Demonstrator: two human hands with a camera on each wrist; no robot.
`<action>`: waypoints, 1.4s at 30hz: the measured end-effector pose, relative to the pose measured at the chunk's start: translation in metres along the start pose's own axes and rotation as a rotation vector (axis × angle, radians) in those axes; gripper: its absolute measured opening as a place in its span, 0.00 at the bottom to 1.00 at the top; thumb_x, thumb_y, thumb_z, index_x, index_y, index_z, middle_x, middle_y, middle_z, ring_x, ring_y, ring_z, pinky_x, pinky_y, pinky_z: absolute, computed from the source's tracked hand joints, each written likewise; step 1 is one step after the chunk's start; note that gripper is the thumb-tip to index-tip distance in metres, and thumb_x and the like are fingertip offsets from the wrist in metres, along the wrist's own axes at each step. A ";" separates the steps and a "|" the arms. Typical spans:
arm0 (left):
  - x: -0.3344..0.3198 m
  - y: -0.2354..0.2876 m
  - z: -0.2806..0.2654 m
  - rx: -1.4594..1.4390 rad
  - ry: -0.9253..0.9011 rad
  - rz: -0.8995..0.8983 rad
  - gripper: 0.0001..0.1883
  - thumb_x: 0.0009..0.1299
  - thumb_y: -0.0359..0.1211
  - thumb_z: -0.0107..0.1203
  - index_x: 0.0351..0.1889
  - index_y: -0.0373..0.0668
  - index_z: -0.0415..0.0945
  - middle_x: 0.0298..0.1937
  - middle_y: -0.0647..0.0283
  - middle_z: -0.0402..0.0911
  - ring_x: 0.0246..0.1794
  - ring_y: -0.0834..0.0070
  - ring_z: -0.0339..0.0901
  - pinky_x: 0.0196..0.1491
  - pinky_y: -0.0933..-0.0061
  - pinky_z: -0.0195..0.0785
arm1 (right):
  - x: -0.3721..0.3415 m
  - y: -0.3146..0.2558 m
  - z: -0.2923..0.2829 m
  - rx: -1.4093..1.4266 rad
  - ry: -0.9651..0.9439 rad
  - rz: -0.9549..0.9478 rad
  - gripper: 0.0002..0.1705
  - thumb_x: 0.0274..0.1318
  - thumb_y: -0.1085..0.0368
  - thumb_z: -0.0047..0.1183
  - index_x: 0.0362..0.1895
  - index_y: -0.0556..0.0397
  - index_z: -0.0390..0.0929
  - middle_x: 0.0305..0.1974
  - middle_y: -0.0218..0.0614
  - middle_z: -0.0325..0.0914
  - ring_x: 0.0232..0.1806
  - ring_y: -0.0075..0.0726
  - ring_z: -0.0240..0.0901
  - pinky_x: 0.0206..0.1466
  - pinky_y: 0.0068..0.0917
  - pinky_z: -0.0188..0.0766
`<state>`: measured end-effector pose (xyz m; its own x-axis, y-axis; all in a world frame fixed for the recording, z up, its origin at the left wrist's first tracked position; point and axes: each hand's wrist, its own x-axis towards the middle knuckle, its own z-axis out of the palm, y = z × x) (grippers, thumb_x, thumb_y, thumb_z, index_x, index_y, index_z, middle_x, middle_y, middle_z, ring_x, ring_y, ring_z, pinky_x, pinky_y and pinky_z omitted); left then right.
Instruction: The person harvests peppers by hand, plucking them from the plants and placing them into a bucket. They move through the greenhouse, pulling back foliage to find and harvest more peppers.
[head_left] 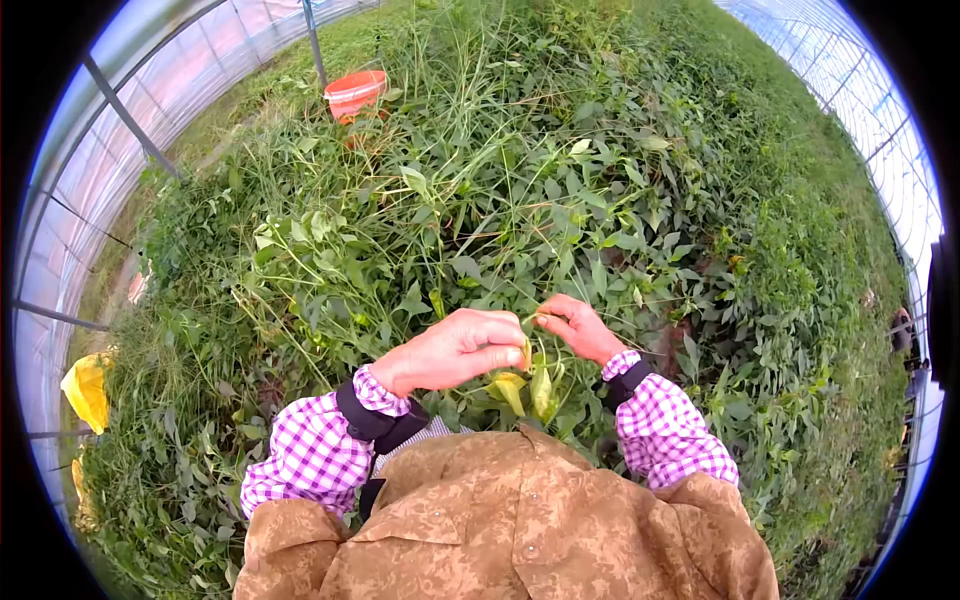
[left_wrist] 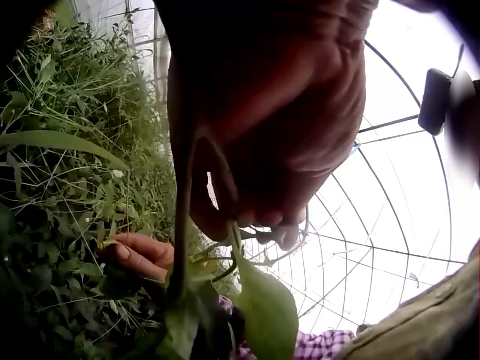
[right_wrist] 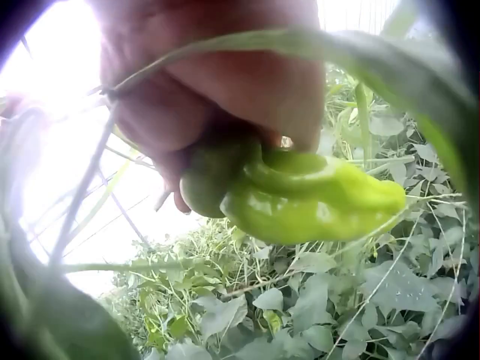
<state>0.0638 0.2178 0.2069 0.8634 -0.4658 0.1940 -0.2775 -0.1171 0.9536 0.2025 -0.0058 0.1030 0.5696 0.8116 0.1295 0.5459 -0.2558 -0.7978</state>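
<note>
My left hand (head_left: pixel 460 350) is at the front middle among the plants, its thumb and fingers pinching a green leafy stem (left_wrist: pixel 234 236). A broad leaf (left_wrist: pixel 266 311) hangs below those fingers. Close by on the right, my right hand (head_left: pixel 582 330) has its thumb and forefinger together near the left fingertips. In the right wrist view its curled fingers hold a shiny light-green pepper (right_wrist: pixel 315 206), whose stem end is hidden by the hand. Yellow-green leaves (head_left: pixel 508 390) show just under both hands in the head view.
Dense pepper plants (head_left: pixel 600 200) and tall grass surround the hands. A red bucket (head_left: pixel 355 95) stands among them at the back left. A yellow bag (head_left: pixel 88 392) lies at the left edge. Metal greenhouse poles (head_left: pixel 130 118) rise at the left side.
</note>
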 end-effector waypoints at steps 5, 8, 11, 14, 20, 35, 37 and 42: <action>-0.015 0.015 -0.033 -0.218 0.275 -0.027 0.11 0.74 0.33 0.48 0.37 0.35 0.78 0.35 0.69 0.76 0.32 0.84 0.69 0.38 0.80 0.64 | -0.021 0.024 -0.040 0.287 0.109 0.446 0.16 0.57 0.57 0.59 0.25 0.56 0.73 0.17 0.25 0.68 0.20 0.17 0.61 0.23 0.23 0.59; -0.021 0.020 -0.041 -0.408 0.419 -0.060 0.10 0.74 0.32 0.47 0.39 0.36 0.77 0.33 0.68 0.76 0.31 0.84 0.69 0.38 0.78 0.71 | -0.027 0.013 -0.048 0.444 0.198 0.495 0.09 0.55 0.64 0.59 0.32 0.56 0.77 0.21 0.26 0.73 0.20 0.17 0.64 0.24 0.20 0.62; -0.023 0.020 -0.044 -0.448 0.480 -0.081 0.10 0.74 0.32 0.47 0.40 0.36 0.76 0.30 0.68 0.74 0.30 0.83 0.69 0.37 0.76 0.74 | -0.022 -0.015 -0.046 0.640 0.113 0.513 0.16 0.54 0.70 0.56 0.49 0.57 0.77 0.35 0.32 0.77 0.27 0.21 0.71 0.33 0.22 0.72; -0.026 0.012 -0.047 -0.466 0.528 -0.094 0.10 0.74 0.33 0.47 0.40 0.35 0.76 0.28 0.69 0.72 0.30 0.83 0.69 0.37 0.75 0.75 | -0.009 -0.057 -0.038 0.701 0.058 0.324 0.27 0.54 0.72 0.53 0.61 0.53 0.69 0.51 0.34 0.72 0.30 0.21 0.72 0.37 0.23 0.73; -0.033 -0.004 -0.038 -0.479 0.570 -0.133 0.11 0.75 0.33 0.47 0.40 0.35 0.76 0.27 0.70 0.71 0.28 0.85 0.69 0.36 0.76 0.74 | 0.017 -0.103 -0.006 0.789 -0.042 0.249 0.25 0.58 0.68 0.55 0.60 0.54 0.70 0.53 0.30 0.70 0.34 0.21 0.72 0.41 0.21 0.72; -0.201 -0.019 -0.036 0.625 1.222 -0.592 0.08 0.68 0.27 0.51 0.42 0.34 0.77 0.34 0.56 0.77 0.31 0.66 0.75 0.38 0.68 0.67 | -0.044 0.070 -0.037 0.073 0.336 0.496 0.14 0.54 0.64 0.58 0.39 0.63 0.81 0.35 0.38 0.82 0.33 0.25 0.75 0.38 0.24 0.69; -0.240 -0.007 -0.037 1.221 1.109 -1.110 0.28 0.65 0.27 0.54 0.64 0.34 0.61 0.58 0.50 0.69 0.53 0.59 0.72 0.52 0.61 0.66 | -0.045 0.048 -0.031 0.254 0.319 0.465 0.12 0.57 0.65 0.56 0.39 0.63 0.82 0.35 0.30 0.81 0.36 0.19 0.72 0.42 0.20 0.67; -0.233 -0.008 -0.012 1.490 1.053 -1.164 0.37 0.62 0.33 0.60 0.67 0.34 0.56 0.68 0.49 0.60 0.69 0.56 0.58 0.66 0.50 0.53 | -0.008 -0.026 0.002 0.508 0.014 0.441 0.11 0.60 0.67 0.52 0.41 0.59 0.82 0.38 0.33 0.82 0.41 0.22 0.73 0.47 0.24 0.68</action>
<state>-0.1303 0.3382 0.1572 0.5471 0.7676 0.3338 0.8202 -0.5712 -0.0307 0.1827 -0.0042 0.1219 0.6827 0.6803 -0.2667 -0.0945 -0.2798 -0.9554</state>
